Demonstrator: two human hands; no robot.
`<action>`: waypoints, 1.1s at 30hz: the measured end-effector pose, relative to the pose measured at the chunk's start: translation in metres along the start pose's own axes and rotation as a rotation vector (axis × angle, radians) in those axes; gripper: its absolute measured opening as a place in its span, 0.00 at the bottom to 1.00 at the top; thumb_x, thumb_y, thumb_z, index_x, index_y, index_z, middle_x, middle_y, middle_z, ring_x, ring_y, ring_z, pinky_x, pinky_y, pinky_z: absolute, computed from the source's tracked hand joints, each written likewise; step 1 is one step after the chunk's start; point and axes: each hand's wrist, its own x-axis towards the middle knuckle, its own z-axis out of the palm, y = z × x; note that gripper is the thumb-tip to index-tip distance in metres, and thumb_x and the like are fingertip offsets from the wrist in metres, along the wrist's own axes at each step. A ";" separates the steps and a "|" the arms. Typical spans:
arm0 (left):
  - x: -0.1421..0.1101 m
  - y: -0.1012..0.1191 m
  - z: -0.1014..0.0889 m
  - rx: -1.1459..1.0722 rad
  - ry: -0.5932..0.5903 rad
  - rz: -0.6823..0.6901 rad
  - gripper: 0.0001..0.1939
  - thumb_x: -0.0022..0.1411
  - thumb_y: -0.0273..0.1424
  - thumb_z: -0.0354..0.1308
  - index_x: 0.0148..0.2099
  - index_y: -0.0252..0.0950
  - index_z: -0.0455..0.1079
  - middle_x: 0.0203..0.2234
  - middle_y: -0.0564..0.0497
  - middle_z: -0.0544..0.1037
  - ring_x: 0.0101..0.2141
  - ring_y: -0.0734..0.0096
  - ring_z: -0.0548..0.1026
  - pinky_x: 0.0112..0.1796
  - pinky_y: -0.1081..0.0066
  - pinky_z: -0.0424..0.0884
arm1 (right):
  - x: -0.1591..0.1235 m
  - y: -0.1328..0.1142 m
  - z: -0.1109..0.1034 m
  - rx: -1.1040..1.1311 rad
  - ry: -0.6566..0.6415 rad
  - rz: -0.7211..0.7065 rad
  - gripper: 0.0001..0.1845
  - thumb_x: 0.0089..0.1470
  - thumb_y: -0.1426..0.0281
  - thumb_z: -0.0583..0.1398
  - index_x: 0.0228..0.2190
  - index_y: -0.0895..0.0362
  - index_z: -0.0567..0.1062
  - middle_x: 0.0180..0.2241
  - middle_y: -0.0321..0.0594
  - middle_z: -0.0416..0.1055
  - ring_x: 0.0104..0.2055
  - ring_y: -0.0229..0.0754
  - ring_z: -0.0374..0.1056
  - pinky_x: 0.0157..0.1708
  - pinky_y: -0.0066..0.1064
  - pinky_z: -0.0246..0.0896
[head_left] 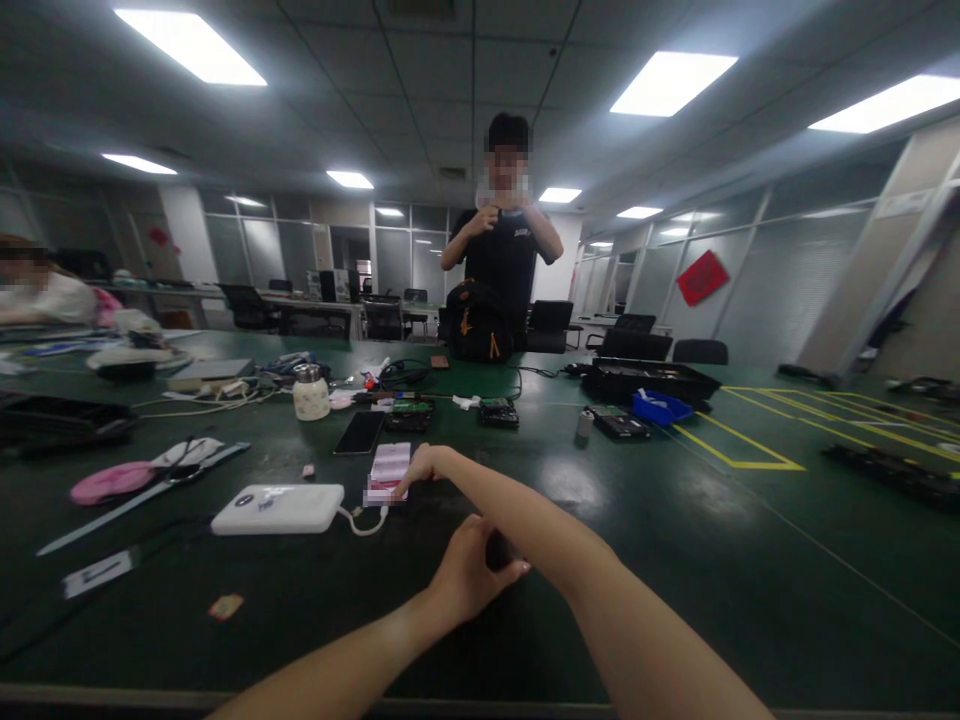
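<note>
My right hand [426, 466] reaches across to a small pink-and-white card or packet [390, 464] lying on the dark green table. Its fingers are closed at the card's right edge. Below it, my left hand [466, 568] curls round something dark, its thumb and fingers bent into a ring. My right forearm partly covers that dark thing, so its kind is unclear. Left of the card lies a white power bank [277, 509] with a short white cable [367, 522] running toward the card. A black phone [360, 433] rests just behind.
A cream patterned flask [310, 393], circuit boards [409, 414], a blue tray [661, 407] and a black case [651, 380] stand farther back. Pink tape [112, 482] and a strap lie left. Across the table, a person [504, 240] stands behind a black backpack [480, 322].
</note>
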 end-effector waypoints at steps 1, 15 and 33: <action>0.000 0.001 -0.001 0.007 -0.014 -0.010 0.18 0.47 0.33 0.64 0.42 0.35 0.71 0.36 0.46 0.76 0.37 0.59 0.73 0.39 0.62 0.69 | -0.004 0.001 -0.003 0.001 -0.001 -0.001 0.17 0.58 0.65 0.56 0.47 0.61 0.67 0.47 0.43 0.67 0.45 0.46 0.67 0.43 0.41 0.66; 0.001 0.017 -0.015 -0.095 -0.036 -0.055 0.26 0.44 0.41 0.66 0.47 0.39 0.71 0.38 0.48 0.76 0.38 0.62 0.73 0.39 0.66 0.68 | -0.076 0.053 -0.064 0.141 0.157 -0.085 0.20 0.63 0.60 0.46 0.52 0.53 0.65 0.32 0.36 0.67 0.27 0.32 0.63 0.29 0.26 0.61; 0.034 0.012 -0.033 -0.126 0.100 0.034 0.13 0.55 0.40 0.59 0.37 0.39 0.78 0.36 0.47 0.78 0.38 0.64 0.73 0.38 0.68 0.68 | -0.192 0.107 -0.051 0.224 0.147 -0.289 0.35 0.56 0.44 0.43 0.46 0.58 0.69 0.32 0.41 0.69 0.36 0.43 0.66 0.42 0.38 0.61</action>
